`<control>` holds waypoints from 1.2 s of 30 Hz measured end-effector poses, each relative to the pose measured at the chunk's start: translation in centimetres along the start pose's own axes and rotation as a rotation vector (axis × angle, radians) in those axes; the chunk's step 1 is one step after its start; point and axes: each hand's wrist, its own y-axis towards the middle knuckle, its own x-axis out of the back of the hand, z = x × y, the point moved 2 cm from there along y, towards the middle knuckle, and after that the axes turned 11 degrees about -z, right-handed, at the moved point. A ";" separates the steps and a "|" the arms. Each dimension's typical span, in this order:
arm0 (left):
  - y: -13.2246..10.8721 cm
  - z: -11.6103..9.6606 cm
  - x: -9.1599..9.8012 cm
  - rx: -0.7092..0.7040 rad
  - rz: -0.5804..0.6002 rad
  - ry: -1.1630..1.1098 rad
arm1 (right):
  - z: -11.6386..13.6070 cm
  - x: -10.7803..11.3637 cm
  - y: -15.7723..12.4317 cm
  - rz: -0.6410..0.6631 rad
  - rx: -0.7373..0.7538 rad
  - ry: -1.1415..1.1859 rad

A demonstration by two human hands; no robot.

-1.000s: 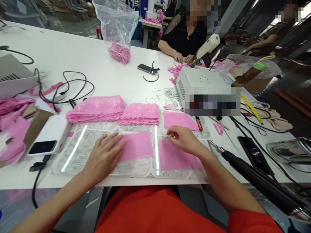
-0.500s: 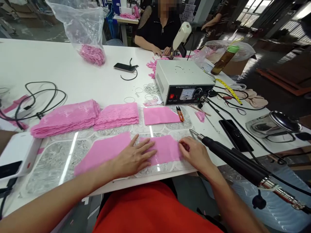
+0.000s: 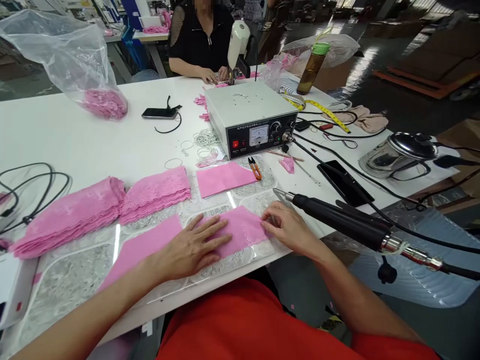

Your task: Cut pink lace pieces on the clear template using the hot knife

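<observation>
A pink fabric piece (image 3: 240, 227) lies flat on the patterned mat in front of me. My left hand (image 3: 195, 245) rests on its left part with the fingers spread. At its right edge, my right hand (image 3: 287, 227) pinches the fabric between thumb and fingertips. Partly under my left hand and forearm lies a larger pink fabric piece (image 3: 150, 250). Just right of my right hand is a black handheld tool (image 3: 337, 217) with a pointed metal tip. Behind the fabric sit a small stack of pink pieces (image 3: 225, 179) and orange-handled thread snips (image 3: 255, 169).
Two pink lace stacks (image 3: 75, 215) stand at the left. A grey control box (image 3: 258, 120) with cables is at the back middle. A black phone (image 3: 345, 182) and a glass pot (image 3: 397, 155) lie to the right. Another person (image 3: 202, 45) sits across the table.
The camera view has turned to the right, so the table things appear farther left. My left hand stays flat on the fabric, and my right hand stays at its right edge.
</observation>
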 end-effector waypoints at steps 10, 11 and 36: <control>0.0 0.2 0.1 -0.013 -0.032 -0.011 | 0.5 0.2 0.7 0.080 -0.114 0.218; 0.0 0.3 0.1 -0.010 -0.030 -0.015 | 0.4 0.2 0.6 0.072 -0.116 0.195; 5.8 0.9 -0.7 -0.086 -0.059 -0.104 | -1.3 -0.3 -5.4 -0.367 0.302 -0.117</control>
